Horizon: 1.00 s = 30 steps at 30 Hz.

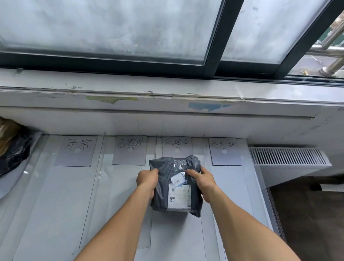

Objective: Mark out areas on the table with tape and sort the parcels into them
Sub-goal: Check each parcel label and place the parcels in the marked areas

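A dark grey plastic parcel (174, 184) with a white shipping label sits over the third lane of the white table (48, 203), just below that lane's handwritten card (176, 146). My left hand (147, 181) grips its left edge. My right hand (204, 182) grips its right edge, thumb on top. Thin clear tape strips and dark lines split the table into lanes. Three more handwritten cards, the far-left card (75, 152), second card (129, 149) and rightmost card (225, 151), head the other lanes.
Brown cardboard and a black plastic bag (4, 153) are piled at the table's far left. A white radiator grille (287, 156) lies to the right, beyond the table edge, above a dark floor. A window ledge and dark-framed window run along the back.
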Each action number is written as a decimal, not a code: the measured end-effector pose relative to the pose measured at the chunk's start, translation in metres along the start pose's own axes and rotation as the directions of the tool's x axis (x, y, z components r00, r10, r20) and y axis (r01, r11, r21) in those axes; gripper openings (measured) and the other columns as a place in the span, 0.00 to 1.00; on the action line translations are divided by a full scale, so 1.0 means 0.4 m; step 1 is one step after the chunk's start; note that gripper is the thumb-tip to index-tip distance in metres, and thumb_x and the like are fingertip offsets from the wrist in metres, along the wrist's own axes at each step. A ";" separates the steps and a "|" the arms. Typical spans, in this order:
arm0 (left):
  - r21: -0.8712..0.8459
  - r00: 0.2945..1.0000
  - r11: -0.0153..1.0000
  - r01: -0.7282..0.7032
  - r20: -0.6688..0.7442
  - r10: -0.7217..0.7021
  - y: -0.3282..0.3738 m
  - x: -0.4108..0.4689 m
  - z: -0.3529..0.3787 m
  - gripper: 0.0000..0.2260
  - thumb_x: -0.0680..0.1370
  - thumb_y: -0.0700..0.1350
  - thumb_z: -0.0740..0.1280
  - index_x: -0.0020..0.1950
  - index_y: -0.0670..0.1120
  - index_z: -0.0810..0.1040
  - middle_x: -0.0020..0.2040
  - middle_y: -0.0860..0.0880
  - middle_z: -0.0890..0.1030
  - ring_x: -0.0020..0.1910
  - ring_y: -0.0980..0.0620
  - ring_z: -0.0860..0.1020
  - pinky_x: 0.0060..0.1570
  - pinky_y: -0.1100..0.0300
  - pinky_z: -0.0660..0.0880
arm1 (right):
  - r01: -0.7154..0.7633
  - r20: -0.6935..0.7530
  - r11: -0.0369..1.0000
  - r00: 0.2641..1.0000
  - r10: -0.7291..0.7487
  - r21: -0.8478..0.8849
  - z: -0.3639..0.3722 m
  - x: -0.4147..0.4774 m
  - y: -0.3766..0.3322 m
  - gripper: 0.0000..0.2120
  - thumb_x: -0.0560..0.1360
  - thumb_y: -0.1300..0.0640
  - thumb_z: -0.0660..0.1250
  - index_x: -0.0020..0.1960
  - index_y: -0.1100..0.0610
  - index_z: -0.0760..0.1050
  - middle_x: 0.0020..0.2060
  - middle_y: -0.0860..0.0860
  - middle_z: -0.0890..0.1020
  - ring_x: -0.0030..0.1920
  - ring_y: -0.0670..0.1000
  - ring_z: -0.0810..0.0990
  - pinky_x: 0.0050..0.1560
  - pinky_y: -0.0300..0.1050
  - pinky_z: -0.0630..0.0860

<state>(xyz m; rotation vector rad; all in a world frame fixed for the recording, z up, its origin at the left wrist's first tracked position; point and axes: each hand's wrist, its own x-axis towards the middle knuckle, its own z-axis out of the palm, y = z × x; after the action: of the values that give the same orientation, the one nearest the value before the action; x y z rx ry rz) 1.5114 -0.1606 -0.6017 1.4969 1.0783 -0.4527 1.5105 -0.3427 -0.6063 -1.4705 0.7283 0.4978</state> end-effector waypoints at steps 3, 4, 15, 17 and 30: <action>-0.012 1.000 1.000 -0.004 -0.023 0.003 -0.002 0.003 -0.007 0.10 0.76 0.46 0.66 0.40 0.40 0.78 0.45 0.42 0.84 0.43 0.44 0.81 0.39 0.56 0.72 | -0.006 0.010 1.000 1.000 0.006 0.009 0.006 -0.008 -0.003 0.10 0.74 0.60 0.71 0.55 0.56 0.77 0.48 0.58 0.85 0.42 0.56 0.83 0.38 0.44 0.79; -0.017 1.000 1.000 -0.002 -0.029 0.002 -0.002 0.004 -0.011 0.10 0.75 0.46 0.66 0.40 0.40 0.78 0.45 0.42 0.83 0.43 0.44 0.81 0.39 0.56 0.72 | -0.006 0.010 1.000 1.000 0.006 0.009 0.009 -0.010 -0.003 0.10 0.74 0.60 0.71 0.55 0.56 0.77 0.47 0.58 0.85 0.41 0.55 0.83 0.36 0.43 0.78; -0.045 0.999 0.999 -0.012 0.034 0.014 -0.011 0.014 -0.026 0.10 0.76 0.45 0.63 0.44 0.40 0.79 0.45 0.41 0.83 0.46 0.41 0.81 0.39 0.55 0.71 | 0.014 -0.020 1.000 1.000 -0.014 0.001 0.025 -0.009 0.006 0.11 0.74 0.59 0.71 0.56 0.56 0.77 0.49 0.57 0.85 0.44 0.56 0.84 0.43 0.46 0.81; -0.002 0.999 0.999 -0.040 0.026 0.040 -0.016 0.014 -0.027 0.10 0.77 0.46 0.63 0.42 0.41 0.78 0.42 0.42 0.81 0.41 0.44 0.79 0.39 0.56 0.69 | 0.023 -0.032 1.000 0.999 -0.023 -0.002 0.027 -0.012 0.008 0.12 0.74 0.58 0.71 0.57 0.57 0.77 0.49 0.57 0.85 0.44 0.56 0.84 0.42 0.46 0.81; 0.049 0.997 0.999 0.011 0.081 -0.015 -0.033 0.027 -0.008 0.13 0.79 0.49 0.62 0.49 0.41 0.79 0.50 0.42 0.81 0.52 0.41 0.79 0.54 0.49 0.75 | 0.023 -0.041 1.000 0.999 -0.023 0.012 0.027 -0.018 0.005 0.13 0.74 0.59 0.71 0.58 0.57 0.77 0.49 0.58 0.85 0.48 0.60 0.85 0.48 0.54 0.82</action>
<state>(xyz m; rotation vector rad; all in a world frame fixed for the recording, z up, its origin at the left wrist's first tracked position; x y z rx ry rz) 1.5049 -0.1552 -0.6168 1.5017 1.0204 -0.5474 1.5056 -0.3310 -0.6032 -1.4795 0.7446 0.4463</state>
